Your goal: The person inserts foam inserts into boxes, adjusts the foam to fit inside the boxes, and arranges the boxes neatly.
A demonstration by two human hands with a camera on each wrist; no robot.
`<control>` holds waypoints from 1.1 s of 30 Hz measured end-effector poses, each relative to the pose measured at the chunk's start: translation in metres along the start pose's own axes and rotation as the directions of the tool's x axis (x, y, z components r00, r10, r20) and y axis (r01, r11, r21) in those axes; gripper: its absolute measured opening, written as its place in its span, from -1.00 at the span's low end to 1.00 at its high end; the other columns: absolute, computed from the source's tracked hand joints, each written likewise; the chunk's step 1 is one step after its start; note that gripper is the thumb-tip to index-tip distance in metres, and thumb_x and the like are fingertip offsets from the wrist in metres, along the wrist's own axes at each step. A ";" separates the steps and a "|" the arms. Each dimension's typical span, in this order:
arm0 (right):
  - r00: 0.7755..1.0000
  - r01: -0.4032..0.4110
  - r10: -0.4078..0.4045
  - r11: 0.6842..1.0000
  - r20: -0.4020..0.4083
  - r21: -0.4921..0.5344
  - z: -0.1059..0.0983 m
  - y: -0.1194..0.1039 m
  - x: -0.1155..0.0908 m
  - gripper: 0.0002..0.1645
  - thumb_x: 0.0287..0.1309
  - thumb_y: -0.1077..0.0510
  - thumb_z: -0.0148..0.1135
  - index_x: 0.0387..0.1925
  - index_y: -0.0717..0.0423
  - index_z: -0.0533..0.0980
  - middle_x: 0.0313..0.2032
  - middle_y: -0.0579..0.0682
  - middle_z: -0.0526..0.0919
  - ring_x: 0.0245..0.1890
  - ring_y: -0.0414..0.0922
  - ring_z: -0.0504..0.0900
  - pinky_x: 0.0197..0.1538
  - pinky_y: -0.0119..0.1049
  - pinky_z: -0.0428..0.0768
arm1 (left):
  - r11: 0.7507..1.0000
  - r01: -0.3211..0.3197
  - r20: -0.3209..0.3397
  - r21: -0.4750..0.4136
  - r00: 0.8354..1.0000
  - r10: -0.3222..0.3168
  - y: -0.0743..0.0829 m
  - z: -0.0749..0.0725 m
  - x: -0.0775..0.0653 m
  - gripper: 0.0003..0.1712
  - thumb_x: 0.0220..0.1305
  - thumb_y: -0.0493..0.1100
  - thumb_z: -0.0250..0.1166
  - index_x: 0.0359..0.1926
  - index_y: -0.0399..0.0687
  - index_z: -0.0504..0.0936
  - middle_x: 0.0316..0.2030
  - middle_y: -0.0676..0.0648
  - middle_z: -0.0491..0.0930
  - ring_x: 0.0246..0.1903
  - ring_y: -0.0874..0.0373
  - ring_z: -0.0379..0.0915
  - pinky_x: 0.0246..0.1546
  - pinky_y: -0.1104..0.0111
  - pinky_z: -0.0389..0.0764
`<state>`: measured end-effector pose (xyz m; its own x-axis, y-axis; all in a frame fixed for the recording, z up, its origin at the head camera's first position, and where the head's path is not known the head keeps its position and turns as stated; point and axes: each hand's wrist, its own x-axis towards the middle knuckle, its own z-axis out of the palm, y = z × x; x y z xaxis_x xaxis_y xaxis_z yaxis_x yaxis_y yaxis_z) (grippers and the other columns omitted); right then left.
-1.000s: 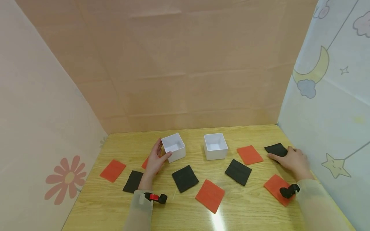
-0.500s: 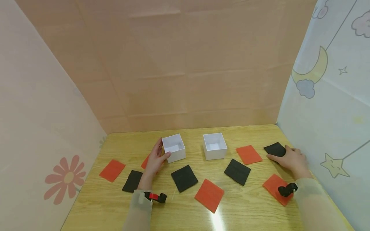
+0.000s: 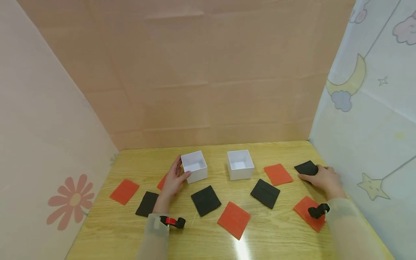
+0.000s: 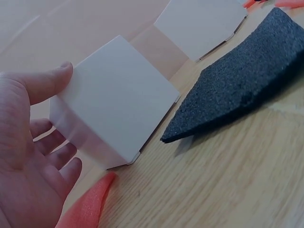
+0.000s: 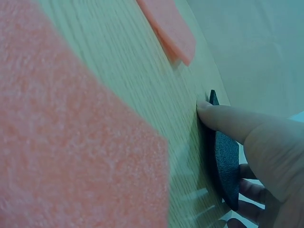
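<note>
My left hand (image 3: 173, 182) grips the left white box (image 3: 196, 176) in the head view. Its thumb lies on the near face at the rim, with the fingers along the left side, as the left wrist view shows too. At the table's right, my right hand (image 3: 326, 180) pinches a black foam square (image 3: 306, 168) at its edges, thumb at the near edge. In the right wrist view that foam square (image 5: 227, 161) stands slightly bowed between thumb and fingers. A second white box (image 3: 240, 172), open-topped, stands to the right of the held one. Both boxes show bare insides.
Red foam squares (image 3: 234, 220) and black ones (image 3: 206, 200) lie scattered on the wooden table (image 3: 195, 238). One red square (image 3: 307, 211) is partly under the right wrist camera. A printed wall (image 3: 390, 126) rises close beside the right hand, a brown sheet (image 3: 208, 90) behind the boxes.
The whole head view has shifted slightly, moving things a little to the left. Both hands keep their places at the box and the black foam square.
</note>
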<state>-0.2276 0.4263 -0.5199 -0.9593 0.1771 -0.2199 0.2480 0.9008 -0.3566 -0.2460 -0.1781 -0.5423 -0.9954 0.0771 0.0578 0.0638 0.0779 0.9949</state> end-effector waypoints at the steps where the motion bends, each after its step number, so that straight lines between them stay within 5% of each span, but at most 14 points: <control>1: 1.000 -0.002 0.002 1.000 -0.006 0.006 0.001 0.000 0.000 0.53 0.24 -0.60 0.24 0.47 0.72 0.03 0.25 0.88 0.01 0.13 0.82 0.17 0.13 0.60 0.30 | 1.000 0.000 0.000 0.002 1.000 0.000 -0.001 -0.001 0.000 0.06 0.42 -0.30 0.44 0.72 -0.14 -0.01 0.67 -0.26 0.02 0.66 -0.16 -0.11 0.62 0.03 -0.01; 27: 0.992 -0.012 0.022 0.997 -0.123 0.079 0.014 -0.001 -0.006 0.50 0.23 -0.57 0.30 0.54 0.61 0.01 0.28 0.83 0.06 0.17 0.78 0.15 0.11 0.62 0.29 | 0.999 -0.026 0.011 0.041 1.000 0.026 -0.008 -0.006 0.001 0.11 0.38 -0.22 0.51 0.72 -0.15 0.01 0.66 -0.27 0.05 0.65 -0.18 -0.07 0.60 -0.01 0.01; 33: 0.981 0.011 0.028 0.980 -0.193 0.197 0.020 -0.014 -0.008 0.50 0.30 -0.52 0.28 0.62 0.53 -0.17 0.37 0.83 0.00 0.33 0.70 0.09 0.27 0.57 0.24 | 0.999 -0.012 0.004 0.035 1.000 0.012 -0.010 -0.007 0.002 0.10 0.38 -0.22 0.51 0.72 -0.10 0.03 0.67 -0.25 0.05 0.66 -0.17 -0.09 0.61 0.00 0.00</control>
<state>-0.2207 0.4043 -0.5315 -0.9601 0.2753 -0.0499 0.2590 0.8069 -0.5310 -0.2487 -0.1854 -0.5519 -0.9942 0.0820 0.0693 0.0783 0.1119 0.9906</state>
